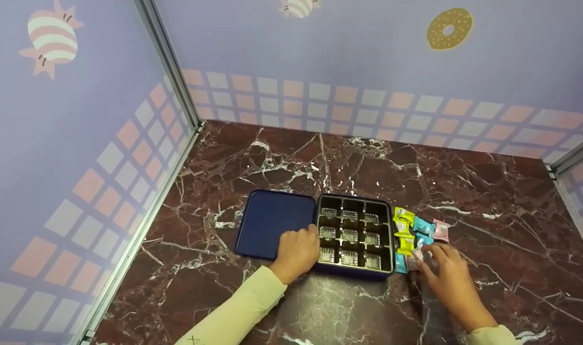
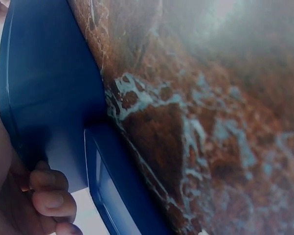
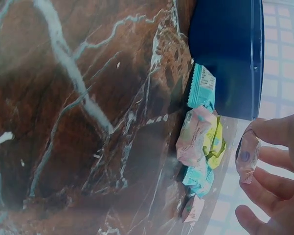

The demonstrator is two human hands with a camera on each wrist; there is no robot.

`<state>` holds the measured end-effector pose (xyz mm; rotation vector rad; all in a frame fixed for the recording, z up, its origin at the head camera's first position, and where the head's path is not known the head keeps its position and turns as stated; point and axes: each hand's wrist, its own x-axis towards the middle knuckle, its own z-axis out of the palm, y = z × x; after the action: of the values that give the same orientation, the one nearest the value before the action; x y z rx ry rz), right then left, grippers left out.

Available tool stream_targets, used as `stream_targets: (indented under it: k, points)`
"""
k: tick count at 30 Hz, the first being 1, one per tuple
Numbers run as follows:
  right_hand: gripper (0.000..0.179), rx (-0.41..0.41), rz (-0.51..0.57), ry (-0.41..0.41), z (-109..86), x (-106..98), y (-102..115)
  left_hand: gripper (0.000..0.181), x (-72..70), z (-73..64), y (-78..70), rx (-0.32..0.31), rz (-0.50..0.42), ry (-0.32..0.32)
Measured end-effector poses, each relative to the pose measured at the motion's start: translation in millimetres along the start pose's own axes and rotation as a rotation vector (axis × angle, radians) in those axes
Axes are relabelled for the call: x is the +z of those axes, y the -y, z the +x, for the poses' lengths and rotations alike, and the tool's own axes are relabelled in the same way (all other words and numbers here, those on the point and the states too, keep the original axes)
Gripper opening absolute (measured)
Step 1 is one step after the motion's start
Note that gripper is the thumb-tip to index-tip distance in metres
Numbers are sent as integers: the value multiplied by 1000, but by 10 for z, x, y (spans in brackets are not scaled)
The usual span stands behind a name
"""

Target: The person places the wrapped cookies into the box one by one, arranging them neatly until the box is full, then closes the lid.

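Note:
A dark blue square tin (image 1: 354, 274) with a black insert of several bare compartments sits on the marbled table. My left hand (image 1: 298, 249) grips its left wall, with curled fingers (image 2: 51, 200) against the outside in the left wrist view. Between the thumb and fingers of my right hand (image 1: 449, 273) is a pink wrapped candy (image 3: 247, 157), raised over the others. Beside the tin's right wall lie several more wrapped candies: yellow ones (image 1: 406, 245), blue ones (image 1: 423, 226) and pink ones (image 1: 441, 231).
The blue lid (image 1: 277, 220) lies flat, left of the tin and right against it. Lilac printed panels enclose the marbled table (image 1: 368, 167) at the back (image 1: 320, 57), left (image 1: 80, 143) and right. Metal posts (image 1: 171, 62) stand at the corners.

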<state>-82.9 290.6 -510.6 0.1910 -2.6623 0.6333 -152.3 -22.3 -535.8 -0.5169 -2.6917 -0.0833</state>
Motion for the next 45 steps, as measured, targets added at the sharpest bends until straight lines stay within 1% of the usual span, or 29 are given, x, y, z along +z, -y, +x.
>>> stream_targets:
  k: [3, 5, 11, 15, 18, 20, 22, 27, 28, 31, 34, 37, 42, 45]
  points:
    - [28, -25, 13, -5, 31, 17, 28, 18, 12, 8, -1, -8, 7, 19]
    - [28, -44, 24, -7, 56, 27, 57, 17, 17, 14, -3, -7, 16, 19]
    - [27, -79, 66, 20, 113, 22, 199, 16, 32, 16, -27, 20, 56, -33]
    - [33, -161, 92, 29, 133, 32, 264, 18, 46, -19, -69, 12, 73, -41]
    - [35, -222, 99, 39, 133, 39, 297, 18, 60, -60, -107, 12, 79, -32]
    - [35, -236, 105, 62, 121, 38, 325, 19, 70, -89, -128, 14, 82, -16]
    - [36, -245, 111, 101, 98, 39, 359, 18, 72, -117, -142, 14, 83, 4]
    - [39, -297, 129, 191, 66, 75, 434, 16, 50, -140, -129, 9, 78, 40]
    - [39, -306, 134, 210, 66, 88, 443, 17, 43, -132, -118, 7, 75, 49]
    - [40, -305, 138, 258, 77, 111, 442, 19, 15, -86, -88, 10, 65, 51]
    - [39, -292, 140, 282, 92, 125, 432, 19, 2, -44, -63, 8, 61, 44]
    - [38, -300, 145, 254, 109, 142, 428, 18, 1, -27, -45, 11, 64, 17]
    - [33, -352, 162, 196, 145, 182, 407, 19, -8, -8, -22, 24, 83, -54]
    - [32, -382, 159, 160, 176, 193, 371, 19, -16, 1, -26, 28, 83, -70]
